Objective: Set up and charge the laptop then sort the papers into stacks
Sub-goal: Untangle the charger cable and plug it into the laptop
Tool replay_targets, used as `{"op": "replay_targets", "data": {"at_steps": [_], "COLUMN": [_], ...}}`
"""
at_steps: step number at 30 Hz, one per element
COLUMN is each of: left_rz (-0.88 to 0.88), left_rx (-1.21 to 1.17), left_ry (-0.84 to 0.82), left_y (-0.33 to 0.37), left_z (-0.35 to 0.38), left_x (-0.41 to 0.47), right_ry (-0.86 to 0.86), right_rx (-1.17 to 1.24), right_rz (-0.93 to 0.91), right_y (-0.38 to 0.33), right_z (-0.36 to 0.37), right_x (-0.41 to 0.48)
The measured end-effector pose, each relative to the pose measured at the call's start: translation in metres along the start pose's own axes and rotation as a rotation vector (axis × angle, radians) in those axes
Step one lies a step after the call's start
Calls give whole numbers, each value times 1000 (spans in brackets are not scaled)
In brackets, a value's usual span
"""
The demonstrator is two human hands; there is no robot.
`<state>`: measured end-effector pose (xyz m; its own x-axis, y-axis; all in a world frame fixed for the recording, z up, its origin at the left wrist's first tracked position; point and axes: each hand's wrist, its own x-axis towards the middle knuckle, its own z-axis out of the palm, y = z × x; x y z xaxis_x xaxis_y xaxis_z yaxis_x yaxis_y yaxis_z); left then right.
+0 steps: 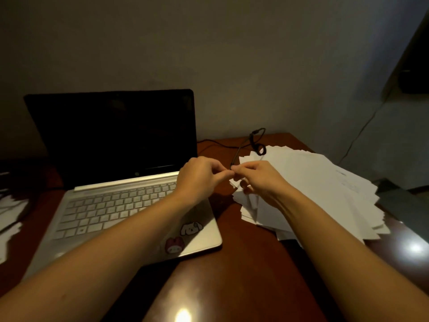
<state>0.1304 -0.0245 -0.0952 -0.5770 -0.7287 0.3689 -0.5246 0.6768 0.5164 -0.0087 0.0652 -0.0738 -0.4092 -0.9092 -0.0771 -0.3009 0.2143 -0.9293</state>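
Step in hand, as I read it: getting the charger cable (236, 156) free and its plug end ready for the laptop (139, 205). Papers not sorted yet.

To do it well: keep hold of the plug end w/ one hand and feed slack w/ the other. The cable runs up and away from the fingertips to a dark looped bit (260, 148), prob. a tie or coil, just beyond the fingers and over the far edge of the paper pile (325, 187). Undo that first, else a tug may drag sheets off the tabletop (243, 263). Which side the charge port is on I can't tell. The laptop's right edge lies just under and left of the fingers, so check there first.

Fingers: both hands meet tip to tip, above the gap btw. laptop and pile.
- Left hand (199, 177): fingers (222, 174) curled in, thumb and forefinger pressed together in a pinch, apparently on the cable's end. Plug itself too small to make out.
- Right hand (260, 180): fingers (241, 169) also curled, pinching the thin cable right at its lower end; the other fingers hang loosely bent over the sheets below.

Laptop: lid open, screen dark, left of the fingers, keyboard under the left forearm.
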Motion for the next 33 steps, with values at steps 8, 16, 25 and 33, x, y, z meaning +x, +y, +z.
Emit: {"op": "replay_targets", "data": {"at_steps": [8, 16, 25, 33], "left_rz": [35, -34, -61, -81], "left_rx": [254, 445, 494, 545], "left_ry": [3, -179, -407, -421], "left_y": [-24, -39, -47, -51], "left_z": [-7, -17, -18, -15], "left_x": [-9, -20, -42, -38], "right_ry": [-118, 141, 203, 228], "right_rx": [-244, -708, -760, -724], "right_rz": [-107, -348, -413, -402], "right_y": [2, 16, 41, 50], "right_z": [15, 42, 62, 74], "right_x": [26, 53, 74, 85]}}
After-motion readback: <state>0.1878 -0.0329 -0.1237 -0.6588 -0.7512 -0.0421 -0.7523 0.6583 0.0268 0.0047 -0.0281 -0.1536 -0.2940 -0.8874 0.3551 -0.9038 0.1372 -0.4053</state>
